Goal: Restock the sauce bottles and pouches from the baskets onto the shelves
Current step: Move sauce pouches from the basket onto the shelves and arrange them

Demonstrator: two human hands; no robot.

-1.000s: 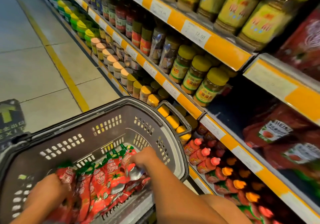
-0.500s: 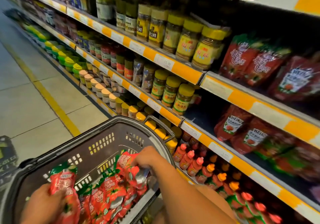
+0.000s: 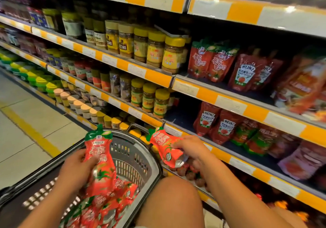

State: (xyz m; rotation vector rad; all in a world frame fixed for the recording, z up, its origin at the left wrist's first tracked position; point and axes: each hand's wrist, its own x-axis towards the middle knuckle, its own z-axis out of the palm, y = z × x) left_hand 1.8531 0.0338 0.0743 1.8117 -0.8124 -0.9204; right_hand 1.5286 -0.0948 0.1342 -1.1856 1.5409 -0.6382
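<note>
My left hand (image 3: pixel 77 167) grips a red tomato sauce pouch (image 3: pixel 99 159) with a green top, held upright above the grey basket (image 3: pixel 139 153). A second red pouch (image 3: pixel 165 148) is held by my right hand (image 3: pixel 189 149), lifted past the basket's right rim toward the shelves. Several more red pouches (image 3: pixel 107 204) lie in the basket's bottom. Matching red pouches (image 3: pixel 210 63) stand on the upper right shelf beside Heinz pouches (image 3: pixel 244 72). More Heinz pouches (image 3: pixel 217 123) fill the shelf (image 3: pixel 234 104) below.
Yellow-lidded jars (image 3: pixel 158 51) crowd the shelves to the left of the pouches. Red squeeze bottles (image 3: pixel 192 173) sit on the lowest shelf under my right wrist. My bare knee (image 3: pixel 172 197) is beside the basket. Tiled aisle floor (image 3: pixel 26 122) with a yellow line lies at left.
Both hands have lifted out of the basket, each bringing up one red pouch. The view has tilted up toward the shelves, showing the pouch rows at right.
</note>
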